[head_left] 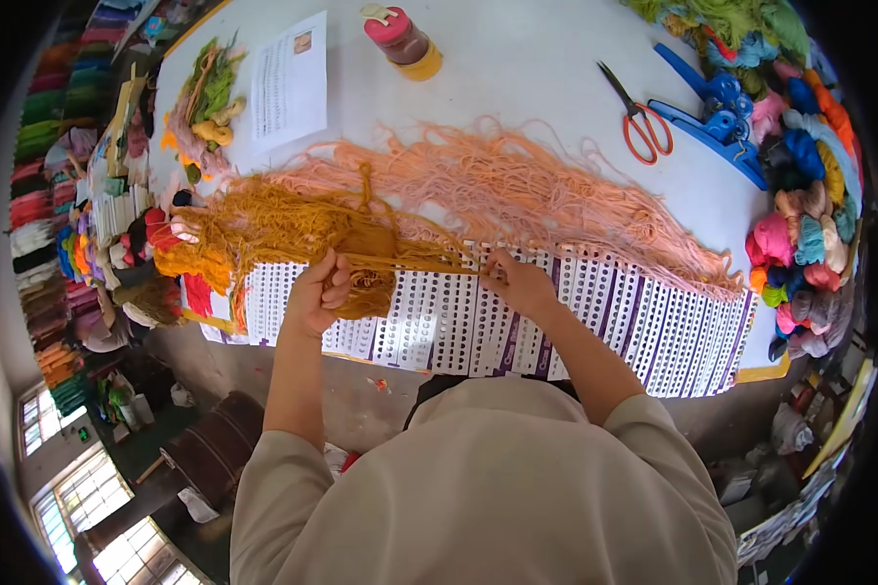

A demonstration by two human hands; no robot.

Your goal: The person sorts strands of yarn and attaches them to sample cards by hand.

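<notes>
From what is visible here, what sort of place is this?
Likely a yarn or thread workshop: the left hand and right hand hold mustard yarn, loose peach yarn is spread across the table, and many-coloured yarn bundles are heaped at its right end.

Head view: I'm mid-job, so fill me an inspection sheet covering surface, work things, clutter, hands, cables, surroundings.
Surface: white table, with dotted strips along its near edge.
Work things: mustard yarn heaped left of centre; peach-pink yarn spread behind and to the right.
Clutter: red-handled scissors, a blue device, a printed sheet and a red-lidded jar, beyond the yarn.
Hands: left hand closed on mustard yarn; right hand pinching it, stretched between the two.
Cables: nothing seen.
Surroundings: coloured yarn bundles at right, coloured stacks at left, windows lower left.
</notes>
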